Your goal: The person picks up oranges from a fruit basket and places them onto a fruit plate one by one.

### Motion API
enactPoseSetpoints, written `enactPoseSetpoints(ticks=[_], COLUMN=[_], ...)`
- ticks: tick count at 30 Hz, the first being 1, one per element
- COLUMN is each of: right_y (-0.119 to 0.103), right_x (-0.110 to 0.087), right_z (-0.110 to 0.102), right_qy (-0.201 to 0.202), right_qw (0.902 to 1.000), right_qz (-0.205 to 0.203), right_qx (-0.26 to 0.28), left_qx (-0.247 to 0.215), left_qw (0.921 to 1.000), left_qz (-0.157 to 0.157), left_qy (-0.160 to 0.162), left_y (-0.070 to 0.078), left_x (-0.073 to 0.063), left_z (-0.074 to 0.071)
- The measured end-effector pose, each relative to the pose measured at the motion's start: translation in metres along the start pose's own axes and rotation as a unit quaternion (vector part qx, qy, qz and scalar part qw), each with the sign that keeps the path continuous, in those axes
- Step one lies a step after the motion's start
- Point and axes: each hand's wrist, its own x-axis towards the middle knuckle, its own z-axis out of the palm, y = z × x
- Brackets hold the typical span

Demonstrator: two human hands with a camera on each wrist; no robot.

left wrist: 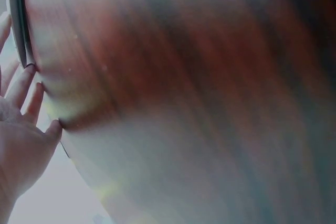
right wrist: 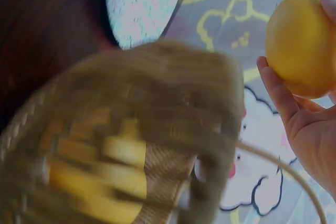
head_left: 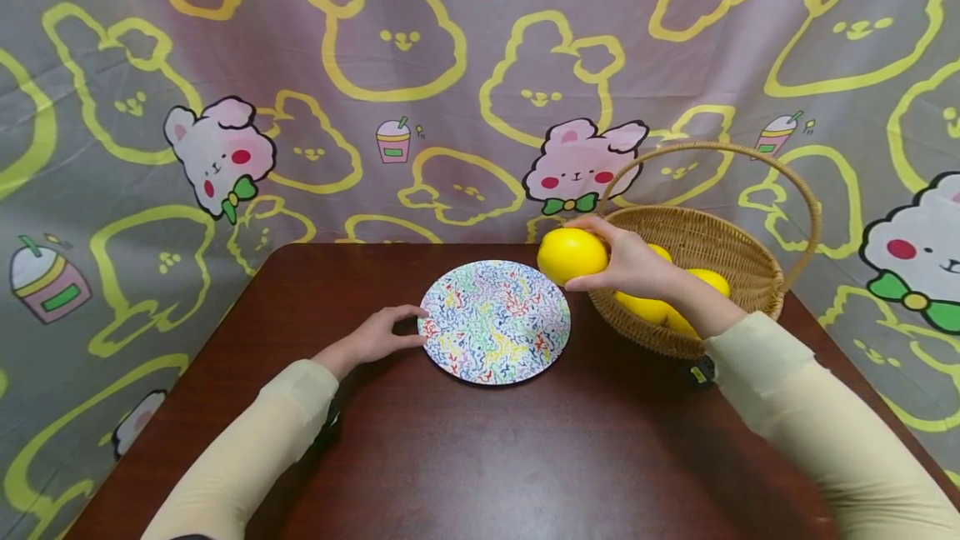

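"Yellow fruit (head_left: 572, 257) up in the air, folks, between the round plate (head_left: 491, 323) on the left and the wicker basket (head_left: 697, 232) on the right!"

"We see the right hand (head_left: 633, 261) on it: thumb and fingers curled round, parted just to the fruit's width, hiding its right side. In the right wrist view, that fruit is cut off and the basket's side is blurred."

"And the left hand (head_left: 378, 336)?"

"At the plate's left rim, fingers loosely apart and touching it; we can't tell whether any reach underneath. The left wrist view cuts that hand off."

"Our count?"

"Two hands, one plate, one basket, one fruit held. More yellow fruits (head_left: 643, 307) inside, at least two; the right forearm partly hides them, so we can't settle the total."
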Motion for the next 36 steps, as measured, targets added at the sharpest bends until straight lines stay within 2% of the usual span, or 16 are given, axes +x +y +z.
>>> enactPoseSetpoints(ticks=[7, 16, 36], right_y=[-0.013, -0.020, 0.005], right_x=[0.011, 0.030, 0.071], right_z=[0.025, 0.052, 0.102], right_qy=[-0.010, -0.019, -0.018], right_qw=[0.9995, 0.9986, 0.9984], right_qz=[-0.031, -0.048, -0.018], right_qx=[0.006, 0.013, 0.051], left_qx=[0.003, 0.001, 0.006], left_qw=[1.0000, 1.0000, 0.9999], left_qz=[-0.001, -0.005, -0.006], left_qy=[0.000, 0.001, -0.007], left_y=[-0.003, -0.003, -0.005], left_x=[0.002, 0.003, 0.002], left_z=[0.001, 0.000, 0.000])
